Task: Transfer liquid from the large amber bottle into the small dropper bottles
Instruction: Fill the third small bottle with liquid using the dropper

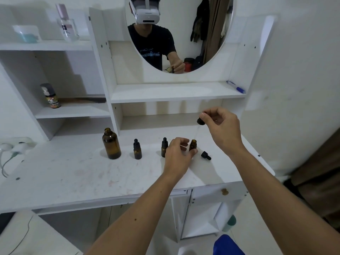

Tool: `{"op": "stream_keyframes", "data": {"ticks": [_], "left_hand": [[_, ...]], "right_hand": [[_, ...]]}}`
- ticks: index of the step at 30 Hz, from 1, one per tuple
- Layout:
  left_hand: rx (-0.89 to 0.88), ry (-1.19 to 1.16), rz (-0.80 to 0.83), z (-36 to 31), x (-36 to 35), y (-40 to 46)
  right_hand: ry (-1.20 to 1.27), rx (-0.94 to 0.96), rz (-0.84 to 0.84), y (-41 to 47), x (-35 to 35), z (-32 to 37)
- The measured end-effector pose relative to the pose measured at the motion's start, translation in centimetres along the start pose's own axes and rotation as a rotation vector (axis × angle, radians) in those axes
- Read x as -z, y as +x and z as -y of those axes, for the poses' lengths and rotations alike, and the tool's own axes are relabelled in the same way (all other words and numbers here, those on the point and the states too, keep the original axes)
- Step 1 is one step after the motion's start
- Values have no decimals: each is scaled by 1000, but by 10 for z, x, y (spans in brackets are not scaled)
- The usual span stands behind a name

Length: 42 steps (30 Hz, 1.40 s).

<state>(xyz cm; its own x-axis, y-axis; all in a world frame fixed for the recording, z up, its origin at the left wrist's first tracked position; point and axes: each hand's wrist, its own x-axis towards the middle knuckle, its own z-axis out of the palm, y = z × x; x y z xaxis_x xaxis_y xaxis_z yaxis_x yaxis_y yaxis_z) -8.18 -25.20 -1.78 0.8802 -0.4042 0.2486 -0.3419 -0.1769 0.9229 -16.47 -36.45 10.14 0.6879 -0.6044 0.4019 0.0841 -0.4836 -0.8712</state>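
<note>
The large amber bottle [111, 143] stands uncapped on the white desk [73, 173], left of the small bottles. A capped small dropper bottle [137, 150] stands beside it, and a second capped one [164, 147] is partly hidden by my left hand [177, 155]. My left hand holds an uncapped small amber bottle [192, 144] between thumb and fingers. My right hand [221, 128] pinches the black bulb of a dropper [200, 121] above it, with the glass pipette reaching down toward that bottle's mouth. A loose black dropper cap [205, 155] lies on the desk to the right.
An oval mirror [211, 34] and shelves rise behind the desk. A blue pen [236, 87] lies on the middle shelf, a spray can [50, 96] on the left shelf, cosmetic jars [67, 24] on top. A cable and plug [11, 148] sit at the desk's left edge.
</note>
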Motion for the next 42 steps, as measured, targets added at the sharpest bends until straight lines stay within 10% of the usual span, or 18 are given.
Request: {"op": "stream_keyframes", "data": {"ticks": [16,32,42], "left_hand": [[-24,-67,197,1,72,-44],[60,13,-398,47,231,-39],[102,-96,-266,60,232,-12]], "right_hand": [[130,151,64,-10,-42,54],[373,90,189,-8,-177,97],[266,159,214,3,-202,95]]}}
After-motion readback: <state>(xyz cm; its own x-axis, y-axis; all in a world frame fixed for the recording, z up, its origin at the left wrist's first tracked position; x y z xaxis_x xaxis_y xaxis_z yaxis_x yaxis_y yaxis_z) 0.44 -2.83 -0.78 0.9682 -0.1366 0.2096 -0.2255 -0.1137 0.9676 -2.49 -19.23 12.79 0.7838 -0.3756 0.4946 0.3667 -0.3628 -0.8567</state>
